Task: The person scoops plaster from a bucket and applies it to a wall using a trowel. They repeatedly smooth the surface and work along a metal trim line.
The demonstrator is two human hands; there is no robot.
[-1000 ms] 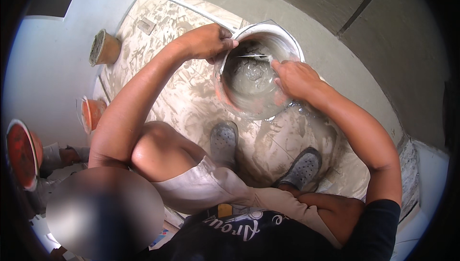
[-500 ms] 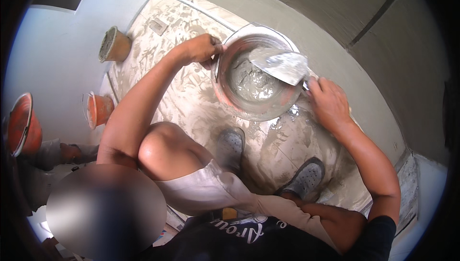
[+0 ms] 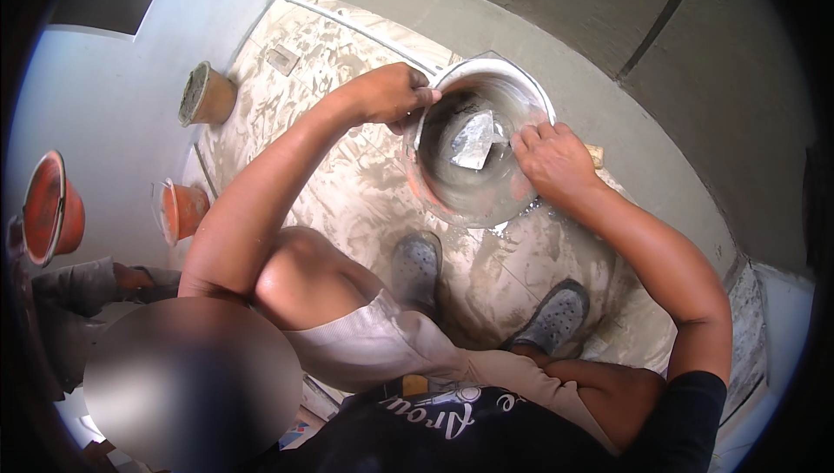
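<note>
The left hand (image 3: 401, 95) is at the left rim of the big bucket (image 3: 469, 210), its thumb and fingers pinching the edge; this arm reaches forward past the knee. The right hand (image 3: 560, 160) is at the right rim of the bucket, back of the hand upward, fingers curled around the handle of the trowel (image 3: 472, 143). The right elbow is bent outward, to the near right of the bucket.

Under the bucket is a tiled floor (image 3: 321, 173), smeared with wet grey mud. Beyond and right of the bucket rises a grey wall (image 3: 712, 108); far to its left, a tan pail (image 3: 213, 98) stands near a pale wall (image 3: 130, 99).

The trowel's blade is inside the bucket, pointing left. Its long axis runs roughly left to right, and the wooden handle end shows right of the bucket.
</note>
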